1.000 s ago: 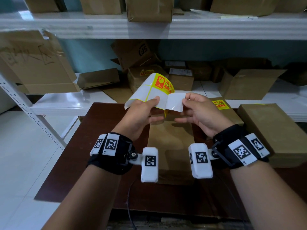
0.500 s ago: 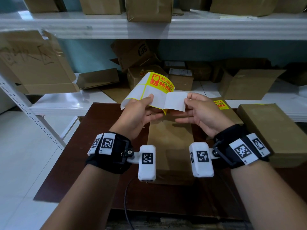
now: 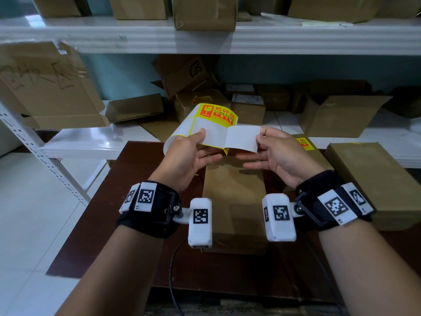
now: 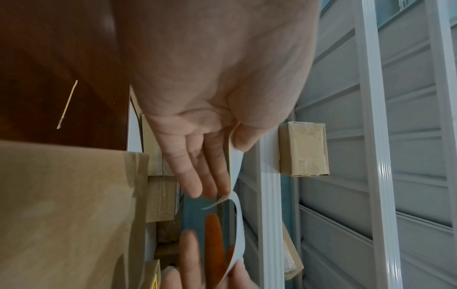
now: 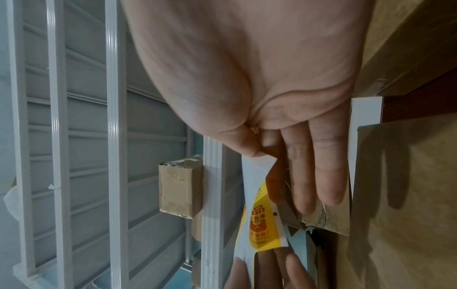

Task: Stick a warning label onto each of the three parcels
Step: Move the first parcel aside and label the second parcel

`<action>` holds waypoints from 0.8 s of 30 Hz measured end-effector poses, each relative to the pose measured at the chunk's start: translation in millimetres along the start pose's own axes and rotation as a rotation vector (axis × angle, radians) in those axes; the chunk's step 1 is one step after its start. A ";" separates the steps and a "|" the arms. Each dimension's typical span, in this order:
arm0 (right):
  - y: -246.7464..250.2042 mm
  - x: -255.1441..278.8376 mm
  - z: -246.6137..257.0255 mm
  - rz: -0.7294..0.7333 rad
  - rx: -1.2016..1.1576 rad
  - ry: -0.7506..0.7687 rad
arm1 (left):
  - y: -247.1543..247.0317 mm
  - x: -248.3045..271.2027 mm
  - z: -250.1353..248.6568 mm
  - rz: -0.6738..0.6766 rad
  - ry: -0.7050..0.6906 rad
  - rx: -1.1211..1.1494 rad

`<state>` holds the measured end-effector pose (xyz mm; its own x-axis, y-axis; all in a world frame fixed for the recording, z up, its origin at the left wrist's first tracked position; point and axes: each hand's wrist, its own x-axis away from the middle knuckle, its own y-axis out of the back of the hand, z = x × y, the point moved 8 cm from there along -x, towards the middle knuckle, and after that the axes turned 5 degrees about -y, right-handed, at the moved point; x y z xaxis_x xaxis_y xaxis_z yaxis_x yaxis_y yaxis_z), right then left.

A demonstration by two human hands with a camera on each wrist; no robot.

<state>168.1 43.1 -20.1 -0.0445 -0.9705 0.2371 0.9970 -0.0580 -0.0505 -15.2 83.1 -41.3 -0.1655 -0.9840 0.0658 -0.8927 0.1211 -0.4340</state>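
My left hand [image 3: 196, 145] pinches a white backing strip [image 3: 200, 126] that carries a yellow and red warning label [image 3: 217, 115] at its curled far end. My right hand [image 3: 266, 140] pinches a peeling label [image 3: 242, 139], white side up, by its right edge; its left edge still clings to the strip. Both hover above a plain brown parcel [image 3: 234, 197] on the dark brown table [image 3: 127, 201]. Behind my right hand a second parcel [image 3: 319, 153] shows a yellow label [image 3: 303, 143]. A third parcel [image 3: 373, 179] lies at the right. In the right wrist view the label's [image 5: 262, 219] printed face shows.
White metal shelving [image 3: 136, 35] rises behind the table, loaded with cardboard boxes [image 3: 205, 12] above and open cartons [image 3: 337, 115] on the lower shelf. A flattened carton [image 3: 45, 87] hangs at the left. A black cable [image 3: 173, 281] runs off the table's near edge.
My hands have drawn apart, and the label has peeled further off the strip toward the right. The strip's curled end has flattened slightly.
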 end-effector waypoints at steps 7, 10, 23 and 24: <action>4.2 -0.2 -1.5 -0.002 -0.016 -0.010 | 4.5 -2.9 -1.2 -0.009 -0.005 0.031; 5.0 -0.2 -1.5 0.000 -0.020 -0.014 | 8.4 -4.6 -1.5 -0.023 -0.008 0.043; 11.6 -0.3 -3.7 -0.024 -0.030 -0.028 | 32.1 -14.4 7.1 -0.092 0.030 0.114; 11.9 -0.8 -4.2 -0.024 -0.029 -0.028 | 36.5 -16.3 8.5 -0.105 0.032 0.115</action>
<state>179.7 42.2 -25.0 -0.0666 -0.9617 0.2658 0.9934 -0.0887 -0.0722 -41.6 102.5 -65.8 -0.0891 -0.9855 0.1442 -0.8523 0.0005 -0.5230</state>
